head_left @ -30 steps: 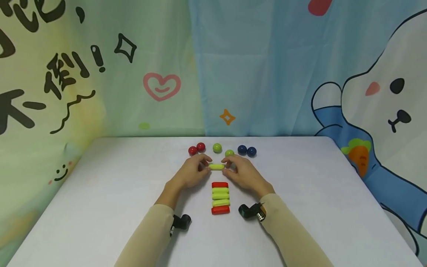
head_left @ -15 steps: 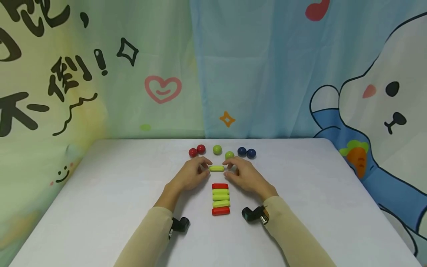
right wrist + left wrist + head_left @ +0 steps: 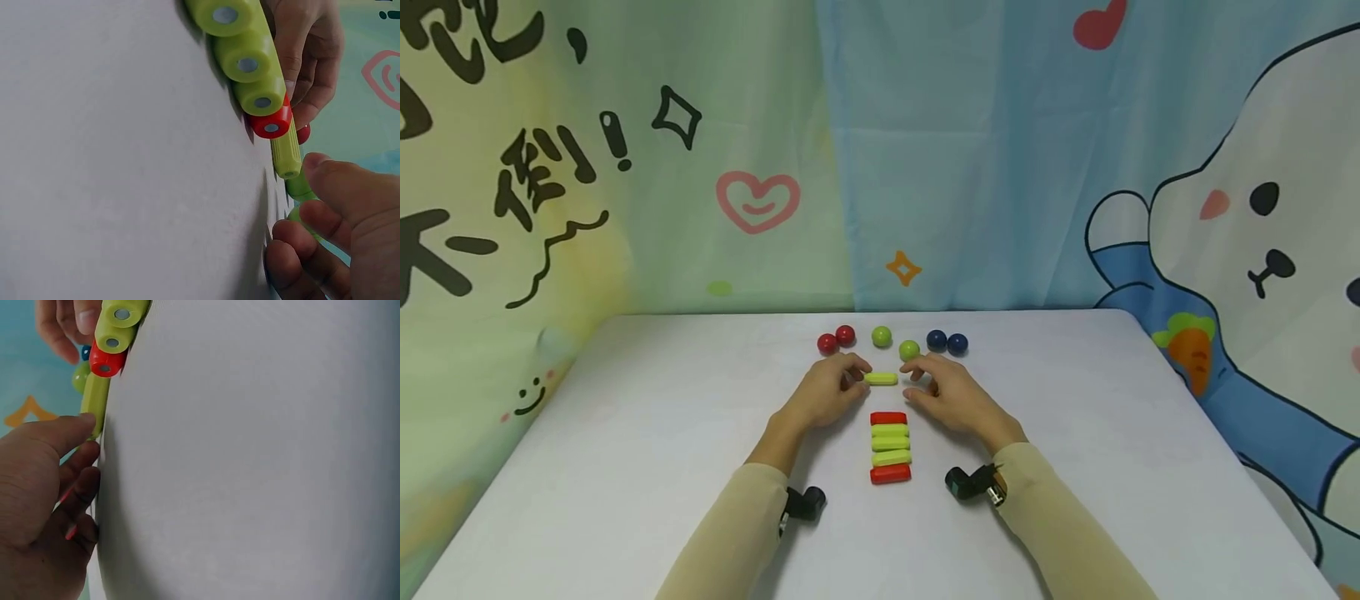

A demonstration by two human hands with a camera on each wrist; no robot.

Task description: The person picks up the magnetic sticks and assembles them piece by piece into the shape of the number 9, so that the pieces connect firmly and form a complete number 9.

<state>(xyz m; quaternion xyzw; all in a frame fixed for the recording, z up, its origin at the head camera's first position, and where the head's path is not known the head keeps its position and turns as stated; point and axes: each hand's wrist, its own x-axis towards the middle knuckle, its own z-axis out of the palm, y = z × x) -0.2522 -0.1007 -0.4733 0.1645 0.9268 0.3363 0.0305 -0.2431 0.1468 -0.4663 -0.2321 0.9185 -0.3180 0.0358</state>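
A yellow-green magnetic stick (image 3: 882, 379) lies crosswise on the white table between the two hands. My left hand (image 3: 826, 390) is at its left end, thumb and forefinger bent loosely about that end; in the left wrist view the thumb (image 3: 84, 424) overlaps the stick. A small gap parts the stick's right end from my right hand (image 3: 951, 390), whose fingers are loosely bent with nothing between them. Closer to the body, a row of sticks lies side by side: a red one (image 3: 888, 417), several yellow-green ones (image 3: 891, 444) and another red one (image 3: 891, 473). Pale discs show in their ends.
Beyond the hands lie two red balls (image 3: 846, 336), two green balls (image 3: 882, 337) and two dark blue balls (image 3: 957, 344). The table's (image 3: 662, 467) far edge meets a printed curtain (image 3: 925, 167). Wrist cameras (image 3: 806, 503) stick out from both sleeves.
A second ago both hands' fingertips were at the stick's ends; the right hand has since drawn back slightly to the right. The left stays by its end. The head view has shifted slightly.
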